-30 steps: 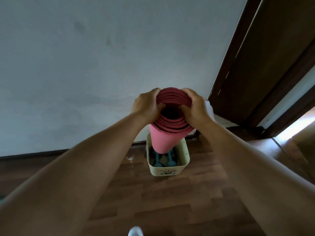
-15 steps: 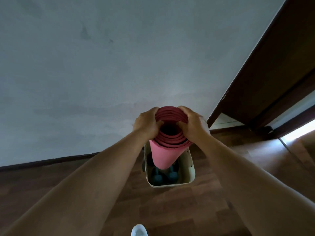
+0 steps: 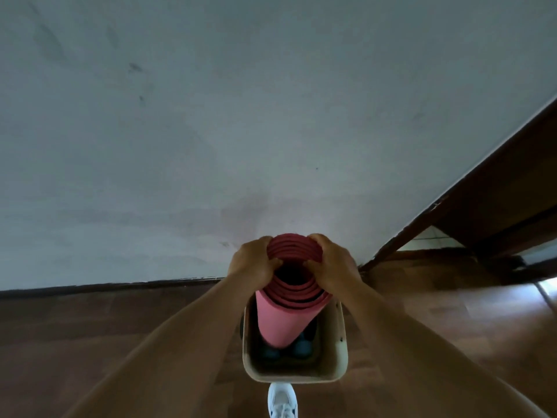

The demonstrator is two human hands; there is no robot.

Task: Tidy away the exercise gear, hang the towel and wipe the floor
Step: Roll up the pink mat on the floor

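Mat: the rolled pink mat (image 3: 284, 315) stands upright at lower centre, its lower end now down inside the bin.
Left hand (image 3: 251, 262): clamped on the roll's top rim.
Right hand (image 3: 331, 263): clamped on the opposite rim.
Change: a second ago the roll hung higher; stowing looks nearly done.
Bin (image 3: 339, 342): cream, on the floor (image 3: 90, 336); dark dumbbells (image 3: 301, 346) crowd its bottom.
Room: wall (image 3: 211, 131) close behind, door (image 3: 497, 206) at right, shoe (image 3: 281, 399) touching the bin's near edge.

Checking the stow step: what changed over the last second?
The rolled pink exercise mat went down into the cream plastic bin, its lower end now among the blue dumbbells. Left hand and right hand grip its top as before.
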